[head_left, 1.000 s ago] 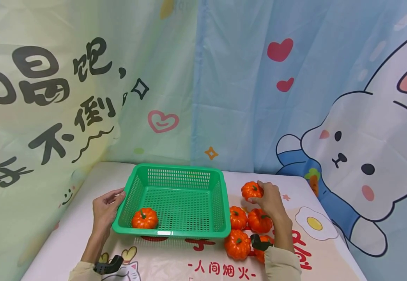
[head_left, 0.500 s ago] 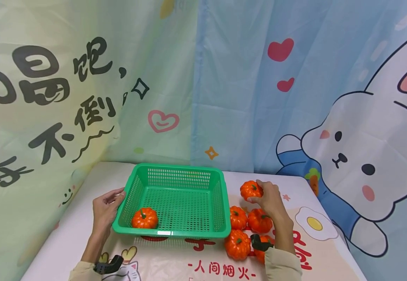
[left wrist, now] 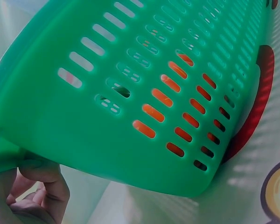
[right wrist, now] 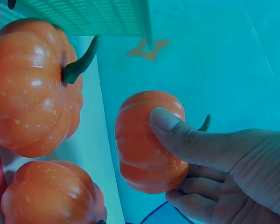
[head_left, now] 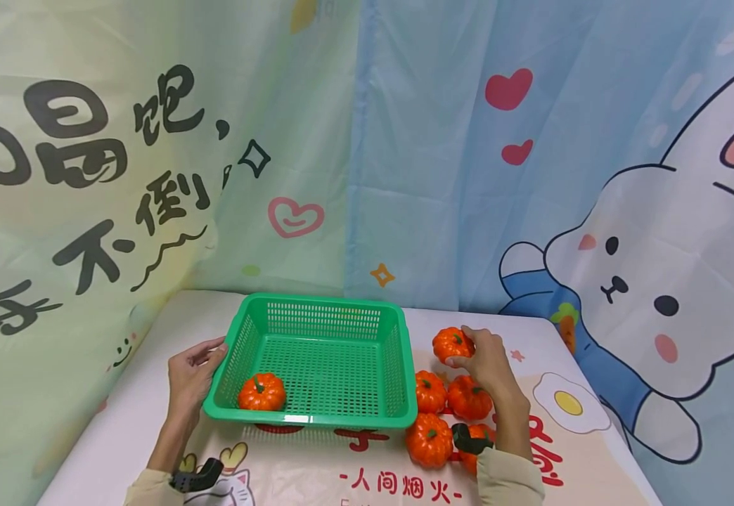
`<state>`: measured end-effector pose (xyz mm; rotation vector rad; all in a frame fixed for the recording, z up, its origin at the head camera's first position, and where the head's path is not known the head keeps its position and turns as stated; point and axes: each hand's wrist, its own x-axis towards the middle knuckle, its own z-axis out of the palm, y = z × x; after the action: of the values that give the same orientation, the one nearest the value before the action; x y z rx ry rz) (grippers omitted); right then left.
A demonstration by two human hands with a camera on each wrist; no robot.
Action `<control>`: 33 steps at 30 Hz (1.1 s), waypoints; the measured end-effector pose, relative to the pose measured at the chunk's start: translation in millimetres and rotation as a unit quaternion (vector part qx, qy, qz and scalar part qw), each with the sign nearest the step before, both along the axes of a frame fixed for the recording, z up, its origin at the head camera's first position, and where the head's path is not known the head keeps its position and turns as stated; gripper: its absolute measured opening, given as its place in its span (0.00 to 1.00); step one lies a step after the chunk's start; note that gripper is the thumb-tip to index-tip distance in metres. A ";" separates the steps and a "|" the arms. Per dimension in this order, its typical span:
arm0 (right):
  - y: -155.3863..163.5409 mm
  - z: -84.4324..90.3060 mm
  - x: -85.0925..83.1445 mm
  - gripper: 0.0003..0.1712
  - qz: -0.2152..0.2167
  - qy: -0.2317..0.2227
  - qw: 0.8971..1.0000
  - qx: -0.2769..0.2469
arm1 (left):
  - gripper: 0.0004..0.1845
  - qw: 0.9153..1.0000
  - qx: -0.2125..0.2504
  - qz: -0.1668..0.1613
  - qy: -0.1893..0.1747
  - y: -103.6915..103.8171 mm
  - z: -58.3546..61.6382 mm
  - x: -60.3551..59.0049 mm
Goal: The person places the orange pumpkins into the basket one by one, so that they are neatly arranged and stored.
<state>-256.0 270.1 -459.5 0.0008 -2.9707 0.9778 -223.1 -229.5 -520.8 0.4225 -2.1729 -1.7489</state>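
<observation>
A small orange pumpkin (head_left: 452,344) sits gripped, right of the green basket (head_left: 316,422).

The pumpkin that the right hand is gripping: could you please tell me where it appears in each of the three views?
Head view: the gripped pumpkin sits right of centre, beyond the other loose pumpkins, in the right hand.
Left wrist view: not in it; only the green basket wall and the left hand.
Right wrist view: centre, under the thumb.
Shared landmark: the green basket, top left in the right wrist view.
</observation>
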 end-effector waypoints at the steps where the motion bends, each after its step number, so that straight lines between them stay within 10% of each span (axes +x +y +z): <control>1: -0.4 0.7 0.2 0.45 0.001 0.001 1.000 0.001 | 0.19 1.000 0.001 0.000 0.000 -0.1 -0.3 -0.3; 33: -8.4 29.6 11.8 0.45 0.023 0.026 0.999 0.022 | 0.19 1.000 0.001 0.000 0.006 1.5 2.5 1.8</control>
<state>-244.2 261.7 -429.9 0.0952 -2.9567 0.9007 -221.2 -228.1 -518.2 0.4117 -2.1633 -1.7503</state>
